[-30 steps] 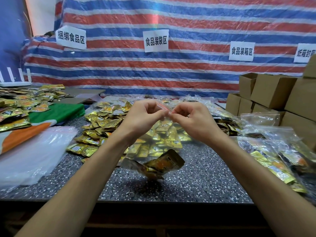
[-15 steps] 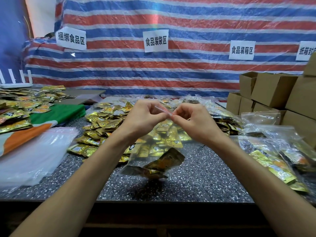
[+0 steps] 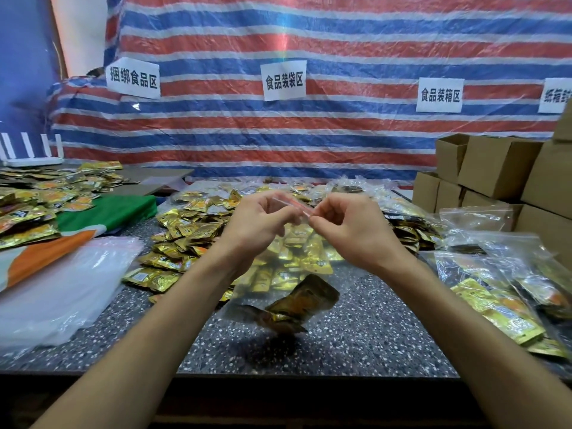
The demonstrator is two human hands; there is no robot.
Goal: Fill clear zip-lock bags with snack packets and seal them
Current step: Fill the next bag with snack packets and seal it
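Left hand (image 3: pixel 257 226) and right hand (image 3: pixel 356 233), curled fingers pinching the zip strip (image 3: pixel 291 205), hold the clear bag (image 3: pixel 309 252) of snack packets (image 3: pixel 305 300) slightly lower over the table (image 3: pixel 387 335) than a second ago, sealing apparently under way.

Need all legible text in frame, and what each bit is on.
"捆绑食品区": left paper sign on the striped tarp.
"食品装袋区": middle paper sign.
"食品装箱区": right paper sign.
"纸箱": far-right sign, rest cut off.
Snack packets: print too small to read.
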